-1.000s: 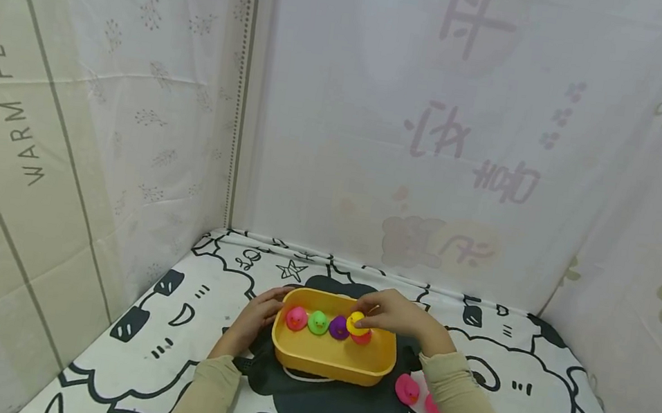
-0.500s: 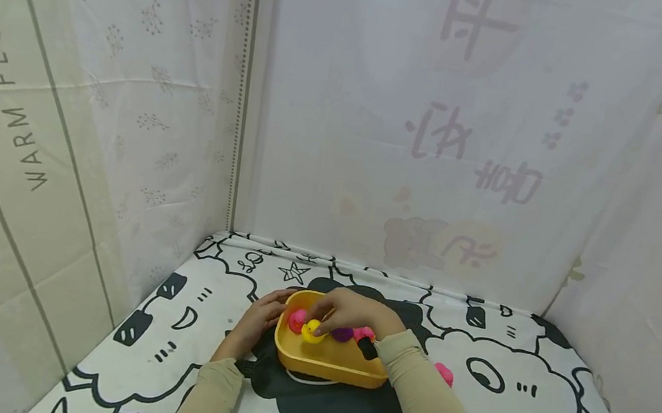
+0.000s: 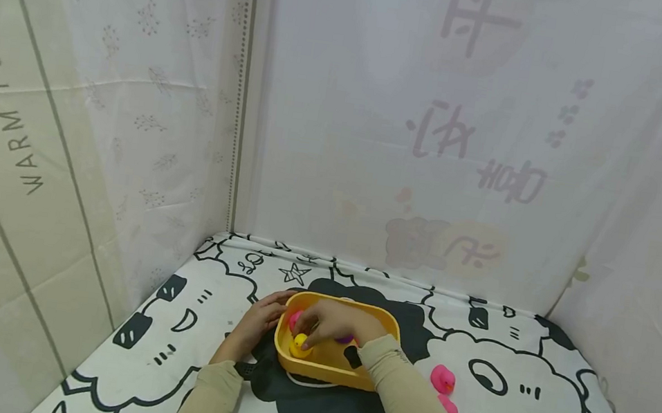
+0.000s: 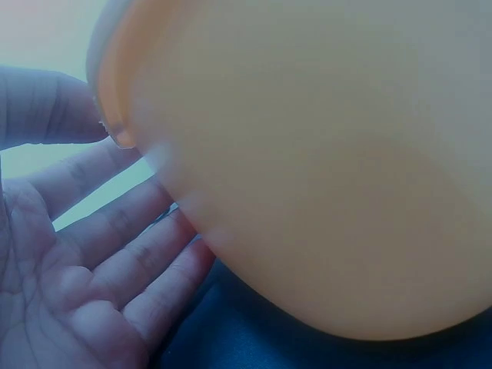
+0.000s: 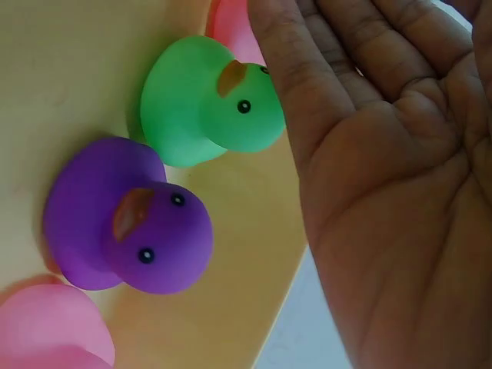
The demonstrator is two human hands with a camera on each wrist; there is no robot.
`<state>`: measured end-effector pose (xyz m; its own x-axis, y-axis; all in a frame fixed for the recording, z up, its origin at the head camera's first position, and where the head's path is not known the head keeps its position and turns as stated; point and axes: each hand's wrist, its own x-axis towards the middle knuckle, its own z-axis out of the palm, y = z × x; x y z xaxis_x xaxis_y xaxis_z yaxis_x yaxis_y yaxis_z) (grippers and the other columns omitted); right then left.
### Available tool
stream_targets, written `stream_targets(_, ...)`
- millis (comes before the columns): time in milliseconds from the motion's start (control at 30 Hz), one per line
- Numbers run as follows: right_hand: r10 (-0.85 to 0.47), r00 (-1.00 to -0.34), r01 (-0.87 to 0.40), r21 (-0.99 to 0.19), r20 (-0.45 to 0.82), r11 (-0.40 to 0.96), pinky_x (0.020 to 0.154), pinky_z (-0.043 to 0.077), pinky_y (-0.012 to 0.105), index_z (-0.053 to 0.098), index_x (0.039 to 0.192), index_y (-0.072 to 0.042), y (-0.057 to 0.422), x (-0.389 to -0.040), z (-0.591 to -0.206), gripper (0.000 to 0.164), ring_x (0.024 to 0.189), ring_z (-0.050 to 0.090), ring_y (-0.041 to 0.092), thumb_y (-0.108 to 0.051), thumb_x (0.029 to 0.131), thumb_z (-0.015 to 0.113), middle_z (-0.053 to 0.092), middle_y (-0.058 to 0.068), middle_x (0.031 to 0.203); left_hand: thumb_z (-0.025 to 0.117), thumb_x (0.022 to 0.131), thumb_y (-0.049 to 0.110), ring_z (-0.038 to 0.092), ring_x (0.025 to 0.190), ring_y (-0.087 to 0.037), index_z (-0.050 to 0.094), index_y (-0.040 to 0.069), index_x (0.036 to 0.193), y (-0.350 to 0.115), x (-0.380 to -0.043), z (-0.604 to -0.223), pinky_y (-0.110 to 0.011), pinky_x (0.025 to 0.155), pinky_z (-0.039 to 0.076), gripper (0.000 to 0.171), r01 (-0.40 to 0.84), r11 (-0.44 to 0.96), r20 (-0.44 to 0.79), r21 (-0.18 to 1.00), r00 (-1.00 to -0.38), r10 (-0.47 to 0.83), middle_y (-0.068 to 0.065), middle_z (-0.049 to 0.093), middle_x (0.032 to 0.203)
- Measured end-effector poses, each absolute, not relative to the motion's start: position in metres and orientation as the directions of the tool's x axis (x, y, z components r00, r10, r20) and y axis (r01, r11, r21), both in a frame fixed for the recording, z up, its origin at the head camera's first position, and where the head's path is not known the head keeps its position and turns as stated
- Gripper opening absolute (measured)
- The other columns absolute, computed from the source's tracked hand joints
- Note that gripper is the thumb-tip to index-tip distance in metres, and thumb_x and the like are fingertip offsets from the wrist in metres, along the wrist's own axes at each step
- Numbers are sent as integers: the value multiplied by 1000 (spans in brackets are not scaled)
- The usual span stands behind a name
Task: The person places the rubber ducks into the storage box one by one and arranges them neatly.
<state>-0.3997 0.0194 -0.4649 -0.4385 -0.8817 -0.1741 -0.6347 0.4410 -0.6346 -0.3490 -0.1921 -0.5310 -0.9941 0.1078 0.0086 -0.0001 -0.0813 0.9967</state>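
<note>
Touching the left edge of an oblong yellow plastic tray [image 3: 328,373], the left hand [image 3: 259,320] lies unclenched, presumably preventing sliding. The right hand [image 3: 336,321] pinches a yellow rubber duck [image 3: 298,351] inside the near left corner, apparently clear of the green rubber duck [image 5: 181,108] and purple rubber duck [image 5: 92,219].

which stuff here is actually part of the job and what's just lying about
Part of the job, it seems:
right hand, holding the yellow duck
tub, with the left hand touching its side
green duck, purple duck and inner pink ducks, all in the tub

Lying about, apparently:
outer pink ducks, on the cloth, though possibly wanted later
curtains, just backdrop
</note>
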Motion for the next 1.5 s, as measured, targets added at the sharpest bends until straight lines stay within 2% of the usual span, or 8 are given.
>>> stream_targets(367,-898,-416,-623,-674,-146,398,85,54,20,74,109,-13,17,-395,-470,27,91,61,6,-7,84,80,69,-11,99,51,100,21,58,123,-24,54,8,143,-191,-349,-534,-28,100,50,45,29,-77,38,997,-992,119,-14,55,142)
stream_targets(533,-894,-432,-662,-632,-116,402,90,51,21,73,113,-15,19,-391,-463,26,97,61,2,-27,90,76,69,-13,104,52,100,22,57,125,-24,56,11,142,-191,-349,-533,-32,104,48,44,18,-69,25,997,-993,112,-11,54,143)
stream_targets(700,-875,-472,-637,-646,-105,421,94,50,25,72,117,-15,25,-386,-449,43,101,61,2,-46,89,71,70,-11,109,52,100,23,57,124,-23,57,13,141,-192,-348,-533,-35,106,47,42,18,-60,24,998,-994,109,-9,55,142)
stream_targets(833,-877,-470,-647,-638,-98,418,92,51,25,72,118,-13,29,-383,-444,51,100,61,3,-53,87,71,69,-12,108,51,101,23,57,125,-24,58,14,141,-193,-348,-534,-36,107,46,41,10,-67,18,998,-993,113,-9,56,141)
stream_targets(1067,-873,-482,-631,-659,-79,408,86,53,25,72,116,-17,39,-380,-443,47,99,62,4,-52,85,73,69,-14,106,54,99,24,58,124,-26,58,14,140,-193,-348,-534,-36,107,47,42,1,-71,8,997,-994,106,-10,57,140)
stream_targets(1233,-858,-506,-559,-726,-84,401,62,58,38,71,120,-15,49,-375,-440,51,93,64,9,-52,85,75,70,-10,110,53,100,23,58,123,-27,57,11,141,-192,-346,-534,-33,104,49,43,15,-78,24,997,-994,106,-12,57,140)
stream_targets(1333,-859,-507,-530,-759,-73,377,54,55,46,71,121,-13,56,-373,-439,49,90,65,13,-48,87,75,71,-7,112,53,100,23,58,123,-26,57,11,141,-192,-346,-534,-34,104,48,43,14,-71,21,997,-995,102,-12,57,140)
stream_targets(1500,-868,-496,-584,-744,9,326,68,61,35,71,119,-9,67,-371,-440,44,95,67,9,-42,90,73,72,-5,110,56,98,24,58,123,-25,58,14,141,-191,-347,-533,-38,108,46,44,-9,-67,-3,998,-997,81,-9,57,141)
